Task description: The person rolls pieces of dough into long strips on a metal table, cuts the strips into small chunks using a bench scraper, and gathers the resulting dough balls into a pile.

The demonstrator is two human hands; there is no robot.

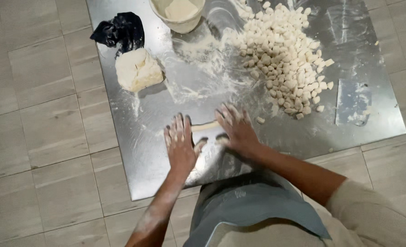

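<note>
A thin rope of pale dough [205, 126] lies on a floured metal sheet [303, 132] on the floor. My left hand [180, 144] rests flat on its left end, fingers spread. My right hand [237, 128] lies flat over its right end, fingers apart too. Both hands are dusted with flour, and only the middle of the rope shows between them.
A heap of several small cut dough pieces [285, 59] lies at the right rear. A block of dough [138, 69] sits at the left with a black bag [120, 31] behind it. A white bowl [179, 14] stands at the back. A flat metal scraper [353, 103] lies at the right.
</note>
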